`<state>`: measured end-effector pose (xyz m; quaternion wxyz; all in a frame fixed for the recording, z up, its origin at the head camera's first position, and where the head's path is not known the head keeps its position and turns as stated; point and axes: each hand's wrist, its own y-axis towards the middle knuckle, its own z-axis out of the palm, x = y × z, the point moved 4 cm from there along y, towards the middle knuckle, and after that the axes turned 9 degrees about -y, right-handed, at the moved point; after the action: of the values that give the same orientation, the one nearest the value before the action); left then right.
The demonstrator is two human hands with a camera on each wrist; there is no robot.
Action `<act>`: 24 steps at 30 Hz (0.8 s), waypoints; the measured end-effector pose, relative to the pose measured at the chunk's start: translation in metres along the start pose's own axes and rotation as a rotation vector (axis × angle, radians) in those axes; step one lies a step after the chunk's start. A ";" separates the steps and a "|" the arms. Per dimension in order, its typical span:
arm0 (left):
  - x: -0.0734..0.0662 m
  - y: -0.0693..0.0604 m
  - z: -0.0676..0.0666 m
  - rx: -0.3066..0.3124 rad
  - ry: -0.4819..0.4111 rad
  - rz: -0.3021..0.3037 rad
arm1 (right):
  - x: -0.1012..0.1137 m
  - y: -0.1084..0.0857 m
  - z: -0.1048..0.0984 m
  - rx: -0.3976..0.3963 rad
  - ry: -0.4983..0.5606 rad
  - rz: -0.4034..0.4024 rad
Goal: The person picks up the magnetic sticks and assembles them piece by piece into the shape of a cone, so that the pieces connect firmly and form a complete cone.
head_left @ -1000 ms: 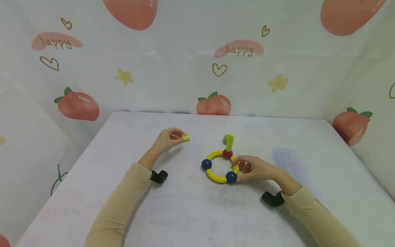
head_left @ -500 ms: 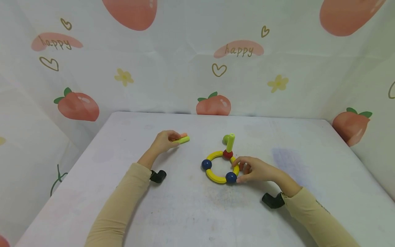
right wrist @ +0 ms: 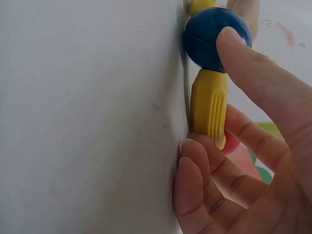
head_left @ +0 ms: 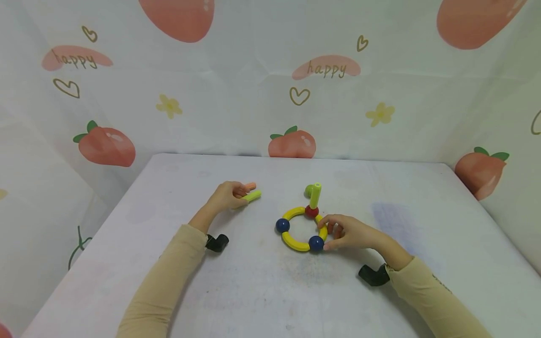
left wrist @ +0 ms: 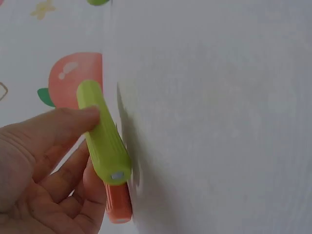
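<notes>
My left hand (head_left: 228,195) pinches a yellow-green magnetic rod (left wrist: 103,136), thumb on its side, just above the table. Beside that rod an orange rod (head_left: 251,186) lies near the curled fingers. Toward the middle of the table is a flat ring of yellow curved rods (head_left: 296,245) joined by two blue balls and a red ball (head_left: 312,211). An upright yellow-green rod (head_left: 315,195) stands on the red ball. My right hand (head_left: 352,231) holds the ring at its right side, thumb on the nearer blue ball (right wrist: 209,36) and fingers at the yellow curved rod.
A green ball (head_left: 309,190) sits behind the upright rod, partly hidden by it. The white table (head_left: 262,291) runs back to a printed cloth (head_left: 236,112). Black camera mounts (head_left: 374,275) are on both wrists.
My left hand has drawn back slightly toward me with the yellow-green rod, opening a gap between it and the orange rod. The right hand and the ring have stayed in place.
</notes>
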<state>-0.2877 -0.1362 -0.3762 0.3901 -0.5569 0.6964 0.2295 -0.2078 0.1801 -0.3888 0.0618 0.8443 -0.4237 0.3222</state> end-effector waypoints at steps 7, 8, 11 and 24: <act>-0.009 -0.002 0.008 0.025 -0.168 0.071 | -0.001 -0.001 0.001 -0.007 0.007 -0.006; -0.010 -0.003 0.010 0.026 -0.184 0.085 | -0.001 -0.001 0.001 -0.008 0.008 -0.007; -0.017 -0.005 0.013 0.025 -0.202 0.120 | 0.000 -0.001 0.001 -0.008 0.010 -0.014; -0.035 -0.016 0.029 0.053 -0.289 0.163 | 0.001 -0.001 0.000 -0.012 0.004 -0.014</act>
<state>-0.2617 -0.0975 -0.3637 0.4809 -0.4494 0.6816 0.3196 -0.2062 0.1799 -0.3879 0.0701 0.8462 -0.4196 0.3209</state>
